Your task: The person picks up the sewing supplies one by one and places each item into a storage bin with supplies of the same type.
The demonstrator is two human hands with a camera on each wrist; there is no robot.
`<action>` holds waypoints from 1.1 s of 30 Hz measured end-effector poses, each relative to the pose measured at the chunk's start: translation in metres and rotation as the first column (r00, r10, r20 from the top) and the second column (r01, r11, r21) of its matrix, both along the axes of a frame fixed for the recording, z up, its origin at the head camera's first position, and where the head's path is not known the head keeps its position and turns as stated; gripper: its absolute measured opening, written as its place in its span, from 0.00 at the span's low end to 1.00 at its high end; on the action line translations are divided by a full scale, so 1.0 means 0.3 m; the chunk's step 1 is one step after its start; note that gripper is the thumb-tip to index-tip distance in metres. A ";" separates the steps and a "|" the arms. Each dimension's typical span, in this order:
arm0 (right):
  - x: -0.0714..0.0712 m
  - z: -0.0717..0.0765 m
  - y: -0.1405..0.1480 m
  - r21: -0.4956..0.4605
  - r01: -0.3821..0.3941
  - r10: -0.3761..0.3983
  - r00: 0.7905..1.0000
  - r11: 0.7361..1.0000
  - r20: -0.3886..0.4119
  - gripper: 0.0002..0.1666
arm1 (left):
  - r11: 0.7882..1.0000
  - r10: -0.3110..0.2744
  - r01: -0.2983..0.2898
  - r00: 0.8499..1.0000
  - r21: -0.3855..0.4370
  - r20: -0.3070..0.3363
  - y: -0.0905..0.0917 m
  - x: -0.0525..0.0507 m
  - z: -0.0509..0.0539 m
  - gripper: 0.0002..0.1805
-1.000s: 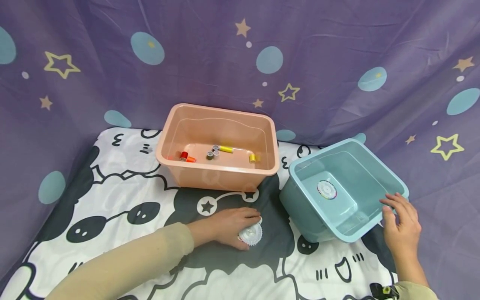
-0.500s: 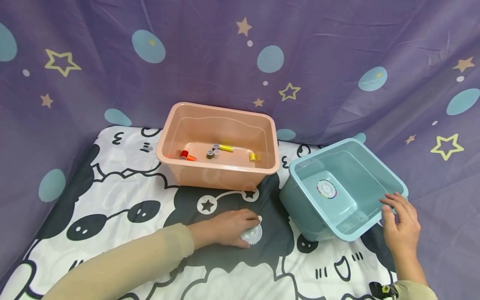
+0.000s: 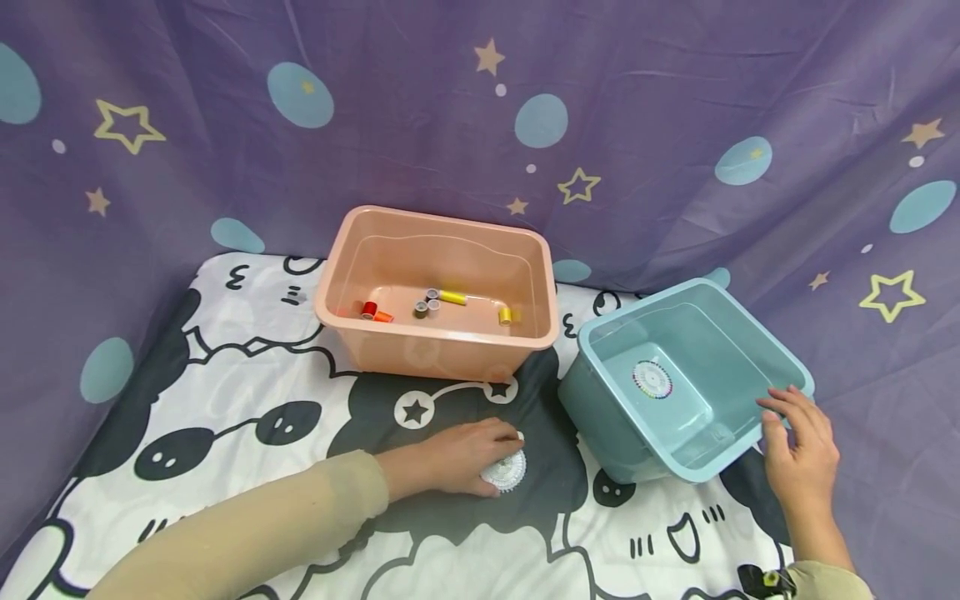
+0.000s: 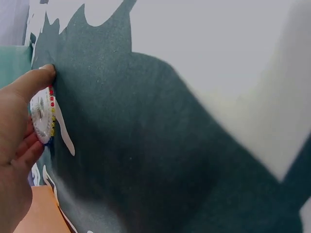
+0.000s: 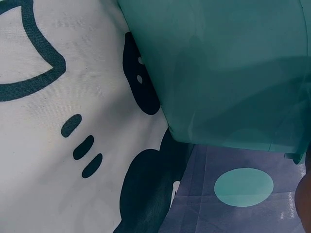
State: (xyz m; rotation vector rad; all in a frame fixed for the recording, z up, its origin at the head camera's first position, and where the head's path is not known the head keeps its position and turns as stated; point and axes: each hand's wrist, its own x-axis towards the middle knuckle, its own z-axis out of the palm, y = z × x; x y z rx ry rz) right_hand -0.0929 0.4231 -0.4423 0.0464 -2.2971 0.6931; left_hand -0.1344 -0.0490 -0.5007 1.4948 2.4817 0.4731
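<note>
My left hand [image 3: 461, 457] holds a round white wheel of dressmaking pins [image 3: 507, 472] low over the dark patch of the patterned cloth. In the left wrist view the thumb lies on one edge of the pin wheel [image 4: 43, 116] and fingertips on the other; red, yellow and blue pin heads line its rim. My right hand [image 3: 806, 454] rests at the right corner of the blue bin [image 3: 622, 421], its fingers loosely bent over the rim. A second pin wheel [image 3: 653, 380] lies flat on that bin's floor. In the right wrist view only a sliver of hand [image 5: 303, 199] shows.
Behind my left hand stands a peach bin [image 3: 442, 354]. Inside it lie several small thread spools, among them a red spool [image 3: 369, 310] and a yellow spool [image 3: 505, 316]. A purple curtain [image 3: 420, 133] hangs close behind both bins.
The left hand and its pin wheel have barely shifted, with the wheel tilting slightly. The right hand stays at the blue bin's rim. Both bins and their contents look unmoved.
</note>
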 end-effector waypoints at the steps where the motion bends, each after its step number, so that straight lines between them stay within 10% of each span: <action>1: 0.000 0.000 0.000 0.000 0.000 0.000 1.000 1.000 0.000 0.13 | 1.000 -0.001 0.001 1.000 0.001 -0.017 0.001 0.003 0.001 0.41; 9: -0.001 -0.003 0.002 -0.007 -0.010 0.010 1.000 1.000 -0.013 0.13 | 1.000 -0.007 0.011 0.990 0.027 -0.142 -0.002 0.012 0.014 0.40; 24: 0.003 0.002 -0.002 0.005 -0.004 0.004 1.000 1.000 -0.002 0.13 | 0.996 0.024 -0.001 0.966 0.088 -0.259 -0.029 -0.049 0.145 0.40; 33: -0.001 -0.004 0.002 -0.006 0.000 0.000 1.000 1.000 -0.001 0.13 | 0.984 0.054 -0.022 0.983 0.178 -0.177 -0.022 -0.089 0.253 0.40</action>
